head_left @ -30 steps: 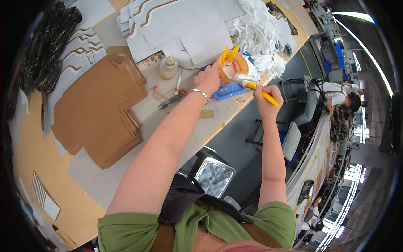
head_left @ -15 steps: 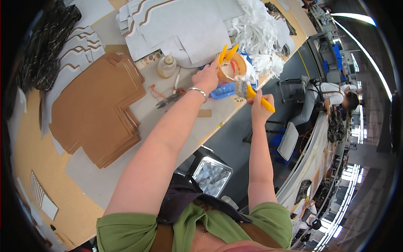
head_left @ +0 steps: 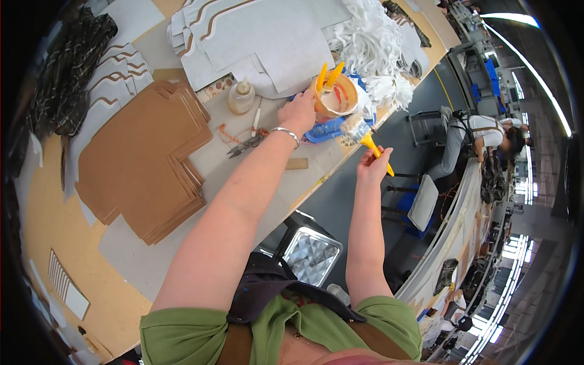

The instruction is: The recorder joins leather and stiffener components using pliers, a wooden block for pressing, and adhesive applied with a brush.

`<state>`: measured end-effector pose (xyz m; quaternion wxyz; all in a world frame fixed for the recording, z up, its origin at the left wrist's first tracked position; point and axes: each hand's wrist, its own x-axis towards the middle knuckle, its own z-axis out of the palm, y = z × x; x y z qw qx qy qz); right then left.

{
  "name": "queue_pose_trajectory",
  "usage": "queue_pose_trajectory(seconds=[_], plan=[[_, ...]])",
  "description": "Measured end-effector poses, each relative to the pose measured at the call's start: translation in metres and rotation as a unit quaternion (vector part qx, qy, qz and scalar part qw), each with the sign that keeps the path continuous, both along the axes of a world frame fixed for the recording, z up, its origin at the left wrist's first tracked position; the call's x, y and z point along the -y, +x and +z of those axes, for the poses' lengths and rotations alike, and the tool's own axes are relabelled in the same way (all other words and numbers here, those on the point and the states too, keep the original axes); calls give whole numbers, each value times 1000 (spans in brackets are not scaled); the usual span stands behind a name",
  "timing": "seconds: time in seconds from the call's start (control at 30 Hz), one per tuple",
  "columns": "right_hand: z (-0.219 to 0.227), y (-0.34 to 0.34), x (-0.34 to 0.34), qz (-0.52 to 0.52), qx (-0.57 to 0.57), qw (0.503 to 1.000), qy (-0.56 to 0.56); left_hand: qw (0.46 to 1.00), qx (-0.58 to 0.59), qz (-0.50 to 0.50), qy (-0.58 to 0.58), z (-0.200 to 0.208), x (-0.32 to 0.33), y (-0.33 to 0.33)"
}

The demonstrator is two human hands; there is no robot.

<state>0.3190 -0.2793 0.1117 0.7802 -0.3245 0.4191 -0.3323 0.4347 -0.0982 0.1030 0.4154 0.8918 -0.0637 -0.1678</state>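
Note:
My left hand (head_left: 297, 113), wearing a silver bangle, grips the left side of an orange-tinted plastic tub (head_left: 345, 104). Whitish paste coats the tub's inside, and two yellow handles (head_left: 328, 75) stick up from it. My right hand (head_left: 375, 164) is closed around the yellow handle of a paintbrush (head_left: 368, 142). The brush's bristles, smeared with white, point up and left, just below the tub and beside a blue tray (head_left: 325, 130). Left of my left wrist lie metal snippers (head_left: 246, 146), a white pen-like tool (head_left: 256, 117) and a squat clear bottle (head_left: 241, 97).
A stack of brown cut panels (head_left: 140, 161) covers the table's left part. Pale grey panels (head_left: 261, 42) and a heap of white strips (head_left: 371, 42) lie at the back. A metal-topped stool (head_left: 310, 252) stands below the table edge. Another person (head_left: 468, 134) works at the right.
My right hand has moved slightly down and left. The paintbrush has turned so its handle points more downward and its bristles are a bit lower. My left hand stays on the tub.

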Motion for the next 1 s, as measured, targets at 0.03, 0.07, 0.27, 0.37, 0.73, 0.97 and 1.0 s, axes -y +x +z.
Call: queue_pose_trajectory(seconds=[0.03, 0.07, 0.27, 0.37, 0.73, 0.97, 1.0], plan=[[1, 0, -2, -28, 48, 998, 16, 1000, 1, 3, 3, -1, -1, 0], [8, 5, -2, -29, 48, 998, 16, 1000, 1, -1, -3, 0, 2, -1], [4, 44, -11, -83, 90, 992, 16, 1000, 4, -6, -19, 0, 3, -3], [-11, 30, -17, -86, 41, 995, 42, 1000, 11, 1, -18, -1, 6, -2], [11, 29, -17, -89, 135, 986, 27, 999, 30, 3, -19, 3, 7, -4], [-59, -3, -27, -63, -42, 997, 21, 990, 13, 136, -20, -7, -4, -13], [-53, -14, -35, 5, -21, 999, -30, 981, 56, 173, -68, -15, -16, -16]])
